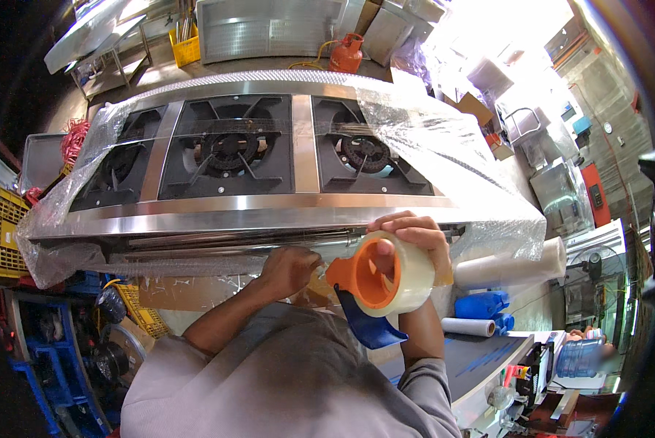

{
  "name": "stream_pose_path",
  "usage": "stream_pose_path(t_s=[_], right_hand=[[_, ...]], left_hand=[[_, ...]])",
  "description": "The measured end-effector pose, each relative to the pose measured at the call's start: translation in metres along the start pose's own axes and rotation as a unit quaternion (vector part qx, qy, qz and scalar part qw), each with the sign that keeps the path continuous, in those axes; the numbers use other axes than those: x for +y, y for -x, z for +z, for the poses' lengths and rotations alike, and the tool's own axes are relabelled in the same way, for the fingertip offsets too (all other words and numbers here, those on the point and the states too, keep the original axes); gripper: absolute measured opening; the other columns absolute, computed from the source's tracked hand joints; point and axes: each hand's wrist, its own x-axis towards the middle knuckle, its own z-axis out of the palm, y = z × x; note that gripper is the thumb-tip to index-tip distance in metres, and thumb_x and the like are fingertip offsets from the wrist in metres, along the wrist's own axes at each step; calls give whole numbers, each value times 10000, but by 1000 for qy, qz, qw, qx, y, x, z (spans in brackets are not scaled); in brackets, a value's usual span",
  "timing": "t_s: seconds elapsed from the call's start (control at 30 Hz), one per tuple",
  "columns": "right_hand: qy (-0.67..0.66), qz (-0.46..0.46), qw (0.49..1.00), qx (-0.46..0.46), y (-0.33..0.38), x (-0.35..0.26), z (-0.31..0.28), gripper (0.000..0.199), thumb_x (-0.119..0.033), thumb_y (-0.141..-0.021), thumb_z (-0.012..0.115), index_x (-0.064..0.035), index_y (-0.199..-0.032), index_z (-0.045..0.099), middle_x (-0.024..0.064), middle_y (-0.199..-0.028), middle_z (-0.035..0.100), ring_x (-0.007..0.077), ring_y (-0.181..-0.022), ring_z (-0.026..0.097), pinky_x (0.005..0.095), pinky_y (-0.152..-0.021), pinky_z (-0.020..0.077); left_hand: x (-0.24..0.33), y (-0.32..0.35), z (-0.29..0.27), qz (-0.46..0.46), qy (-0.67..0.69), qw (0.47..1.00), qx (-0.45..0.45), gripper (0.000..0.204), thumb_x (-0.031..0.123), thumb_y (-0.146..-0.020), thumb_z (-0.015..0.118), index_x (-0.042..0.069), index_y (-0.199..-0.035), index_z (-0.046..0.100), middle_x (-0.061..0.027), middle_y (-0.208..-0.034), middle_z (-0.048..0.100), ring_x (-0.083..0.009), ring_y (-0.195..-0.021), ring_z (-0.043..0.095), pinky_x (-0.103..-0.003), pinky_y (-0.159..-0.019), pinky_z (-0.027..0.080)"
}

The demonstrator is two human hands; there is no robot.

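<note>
My right hand (424,235) is wrapped round a tape dispenser (351,275) with an orange frame and a blue handle, holding a thick roll of clear tape (417,281). The thumb reaches through the core. To its left my left hand (291,271) is closed near the front of a stainless steel gas range (232,212); whatever its fingers pinch is hidden. Three black burners (232,150) show on the range's top. Clear bubble wrap (481,197) covers the right end and hangs over the left end, leaving much of the middle bare.
A large roll of plastic wrap (514,264) lies right of the range, near blue jugs (481,303) and a smaller white roll (468,327). Yellow crates (5,233) stand at left. An orange gas cylinder (346,53) stands behind the range.
</note>
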Motion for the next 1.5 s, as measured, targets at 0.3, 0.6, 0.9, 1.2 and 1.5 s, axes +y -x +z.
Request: stream_pose_path(t_s=[0.3,0.6,0.9,1.2,1.5], right_hand=[[-16,-54,998,-21,-36,5,15,294,-18,-764,853,65,-893,602,197,-835,678,338,-754,740,409,-617,633],[-8,-111,989,-96,-54,-11,6,362,-83,-717,833,94,-930,599,225,-884,677,416,-831,735,438,-649,642],[-16,-60,993,-101,-47,-49,1,273,-82,-787,762,-3,-962,568,156,-905,679,344,-875,732,413,-743,639],[16,-161,975,153,-91,-56,26,525,-100,-735,897,-75,-1044,474,108,-934,575,251,-807,678,376,-690,622],[146,-172,973,46,-165,-2,28,338,-37,-792,822,-60,-982,543,85,-850,664,190,-763,663,314,-698,560]], left_hand=[[11,-6,-10,-47,-26,997,-57,139,156,-795,679,85,-911,708,-131,-871,712,-329,-839,701,-447,-720,553],[7,-8,-6,-67,-70,989,-115,160,255,-834,673,119,-910,708,-98,-882,711,-305,-856,702,-432,-730,557],[7,-13,-14,-80,-75,976,-188,409,475,-737,765,105,-884,671,-128,-865,692,-324,-862,688,-468,-747,541],[2,0,-6,-26,-58,994,-94,261,367,-827,708,115,-895,695,-100,-847,697,-311,-837,694,-450,-752,556],[-9,-6,12,-73,-45,996,-9,264,365,-963,590,149,-932,739,-84,-766,703,-309,-784,708,-458,-712,566]])
